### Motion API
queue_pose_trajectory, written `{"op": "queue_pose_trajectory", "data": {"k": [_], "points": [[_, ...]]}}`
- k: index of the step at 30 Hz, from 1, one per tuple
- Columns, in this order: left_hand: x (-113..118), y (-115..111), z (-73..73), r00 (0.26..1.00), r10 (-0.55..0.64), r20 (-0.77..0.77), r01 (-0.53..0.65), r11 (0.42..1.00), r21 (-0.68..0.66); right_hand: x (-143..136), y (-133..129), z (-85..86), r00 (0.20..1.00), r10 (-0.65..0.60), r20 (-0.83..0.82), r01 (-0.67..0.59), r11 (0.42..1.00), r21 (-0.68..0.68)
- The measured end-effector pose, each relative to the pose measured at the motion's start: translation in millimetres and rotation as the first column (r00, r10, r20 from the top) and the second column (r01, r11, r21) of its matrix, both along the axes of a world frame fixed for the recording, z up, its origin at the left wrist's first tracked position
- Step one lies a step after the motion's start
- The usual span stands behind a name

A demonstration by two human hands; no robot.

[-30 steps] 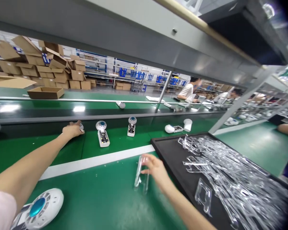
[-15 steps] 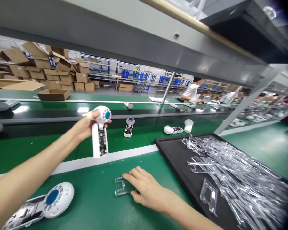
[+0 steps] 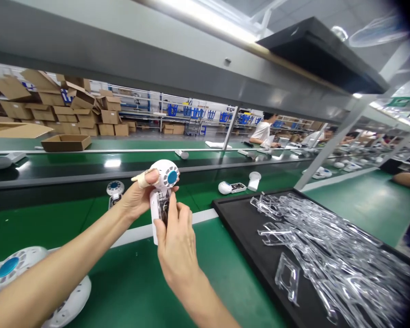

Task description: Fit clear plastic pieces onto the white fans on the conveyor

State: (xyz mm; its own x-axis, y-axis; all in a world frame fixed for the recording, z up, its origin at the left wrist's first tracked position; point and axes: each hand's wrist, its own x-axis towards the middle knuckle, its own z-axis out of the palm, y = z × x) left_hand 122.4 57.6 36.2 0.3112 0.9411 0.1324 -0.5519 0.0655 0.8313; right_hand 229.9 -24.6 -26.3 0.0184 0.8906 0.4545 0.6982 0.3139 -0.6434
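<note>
My left hand (image 3: 139, 197) is closed around the neck of a white handheld fan (image 3: 164, 171), its thumb, wrapped in a beige cover, resting on the round head. The fan stands upright, with a blue disc on its head and its opened handle pointing down. My right hand (image 3: 180, 237) presses against that handle, thumb and fingers on a clear plastic frame (image 3: 161, 206) over the dark inside. Much of the frame is hidden by the fingers. Below my left forearm lie more white fans (image 3: 77, 296), partly covered by the arm.
At right, a black tray (image 3: 239, 232) holds a heap of clear plastic frames (image 3: 328, 241). On the green conveyor lie another fan (image 3: 115, 187), an opened fan (image 3: 233, 187) and a white part (image 3: 254, 181). A metal post (image 3: 335, 141) rises behind the tray. People work farther along.
My right hand has lifted the clear frame from the green table and brought it to the fan's handle. My left hand and fan have shifted right in view. Fans on the conveyor have shifted left.
</note>
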Motion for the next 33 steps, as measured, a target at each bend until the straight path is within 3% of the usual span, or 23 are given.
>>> {"op": "queue_pose_trajectory", "data": {"k": [5,7,10,12,15,19,21,24,26,28,31,33], "points": [[-1,-3,0.3,0.993,0.082,-0.09,-0.078,0.996,0.052,10,-2,-17.3,0.931,0.215,-0.296,-0.264,0.955,-0.136],[-1,-4,-2.4,0.985,0.115,-0.129,-0.105,0.991,0.086,17,0,-16.8,0.908,0.213,-0.36,-0.282,0.948,-0.15],[-1,-7,-10.5,0.946,0.083,-0.312,-0.052,0.993,0.106,25,3,-10.2,0.945,0.15,-0.291,-0.203,0.966,-0.16],[-1,-11,-17.1,0.881,0.029,-0.472,-0.001,0.998,0.06,28,5,-7.2,0.968,0.126,-0.216,-0.166,0.97,-0.177],[0,-17,-25.7,0.83,0.135,-0.541,-0.133,0.99,0.044,27,13,-8.2,0.96,0.081,-0.269,-0.135,0.973,-0.187],[5,-26,-35.0,0.813,0.301,-0.497,-0.274,0.953,0.129,21,36,-12.1,0.793,-0.182,-0.582,0.058,0.972,-0.226],[10,-30,-39.4,0.814,0.346,-0.467,-0.293,0.938,0.184,16,45,-13.2,0.74,-0.24,-0.628,0.138,0.968,-0.208],[14,-35,-43.9,0.831,0.36,-0.424,-0.324,0.933,0.158,8,50,-15.2,0.813,-0.272,-0.514,0.227,0.962,-0.15],[10,-31,-45.1,0.835,0.329,-0.441,-0.324,0.942,0.088,9,51,-15.4,0.924,-0.264,-0.276,0.232,0.962,-0.14],[-5,-16,-45.8,0.831,0.241,-0.502,-0.281,0.96,-0.006,24,51,-12.2,0.981,-0.192,-0.022,0.187,0.97,-0.153],[-52,25,-49.4,0.739,0.148,-0.657,-0.277,0.956,-0.096,85,46,-2.1,0.977,-0.128,0.169,0.158,0.972,-0.175],[-96,55,-53.6,0.587,0.162,-0.793,-0.373,0.924,-0.088,146,37,1.3,0.942,-0.175,0.286,0.231,0.957,-0.176]]}}
